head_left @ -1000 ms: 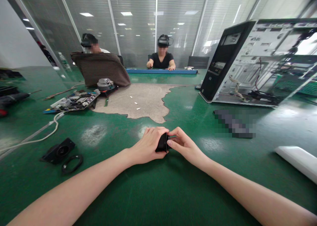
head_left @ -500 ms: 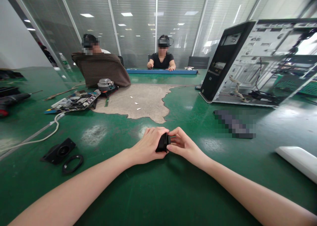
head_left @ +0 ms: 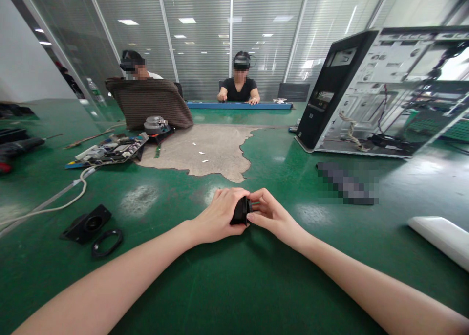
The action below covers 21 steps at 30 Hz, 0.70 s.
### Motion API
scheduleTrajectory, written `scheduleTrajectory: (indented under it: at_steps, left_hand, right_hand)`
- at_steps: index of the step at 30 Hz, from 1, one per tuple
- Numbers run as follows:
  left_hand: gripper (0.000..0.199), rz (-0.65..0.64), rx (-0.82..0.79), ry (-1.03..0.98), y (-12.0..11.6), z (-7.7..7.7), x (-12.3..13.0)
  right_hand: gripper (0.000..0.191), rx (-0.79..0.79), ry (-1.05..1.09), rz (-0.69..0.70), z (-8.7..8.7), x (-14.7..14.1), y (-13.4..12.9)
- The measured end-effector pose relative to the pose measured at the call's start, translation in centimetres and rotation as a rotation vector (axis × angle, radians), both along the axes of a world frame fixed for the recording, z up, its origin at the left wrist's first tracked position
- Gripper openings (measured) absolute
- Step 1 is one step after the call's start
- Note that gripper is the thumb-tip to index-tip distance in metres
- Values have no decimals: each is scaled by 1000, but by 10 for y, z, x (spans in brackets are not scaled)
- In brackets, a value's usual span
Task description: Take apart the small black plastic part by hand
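Note:
Between my hands, just above the green tabletop, is a small boxy black part; its exact kind does not show. My left hand wraps round its body from the left. On its right end sits a round black piece, which the fingertips of my right hand pinch from the side. To the left, by my left forearm, lie a black square part with a round opening and a separate black ring.
A bare computer case stands at the right, with a white object nearer. At the left are a circuit board, a pale cable and a power drill. Two people sit across the table.
The round piece at the right end of the black part looks slightly turned under my right fingertips. Both hands otherwise stay in place.

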<state>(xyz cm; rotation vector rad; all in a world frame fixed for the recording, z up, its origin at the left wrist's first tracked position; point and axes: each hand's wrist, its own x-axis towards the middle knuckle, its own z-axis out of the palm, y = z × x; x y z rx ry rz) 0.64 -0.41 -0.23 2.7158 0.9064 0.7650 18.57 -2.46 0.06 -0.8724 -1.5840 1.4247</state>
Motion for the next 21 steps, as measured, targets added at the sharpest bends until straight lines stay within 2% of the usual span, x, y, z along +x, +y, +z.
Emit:
scheduleTrajectory:
  at_steps: [8,14,21]
  left_hand:
    - [61,5,2,1,0,0,0]
    - [61,7,6,1,-1,0,0]
    - [62,5,3,-4,-1,0,-1]
  right_hand:
    - [22,7,28,-15,-2,0,0]
    - [32,22,-23,-57,-2,-1,1]
    - [29,19,-4,0,-1,1,-1]
